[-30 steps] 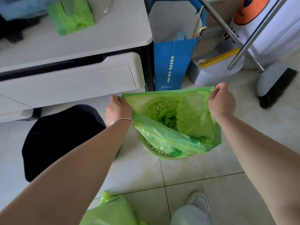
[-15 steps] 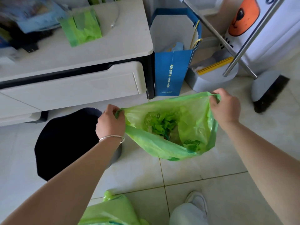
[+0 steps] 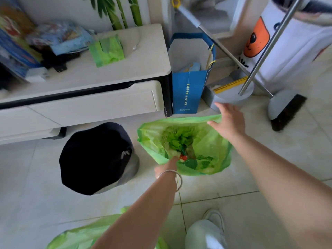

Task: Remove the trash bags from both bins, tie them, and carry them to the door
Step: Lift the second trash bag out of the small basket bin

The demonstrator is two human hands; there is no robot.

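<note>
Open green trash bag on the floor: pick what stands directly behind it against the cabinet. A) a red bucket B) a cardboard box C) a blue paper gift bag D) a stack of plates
C: a blue paper gift bag with rope handles stands just beyond the open green trash bag, beside the end of the white cabinet.

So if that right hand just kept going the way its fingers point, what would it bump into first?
Probably the grey dustpan on the floor just beyond the right hand, whose fingertips already look close to its rim; depth is hard to judge.
</note>
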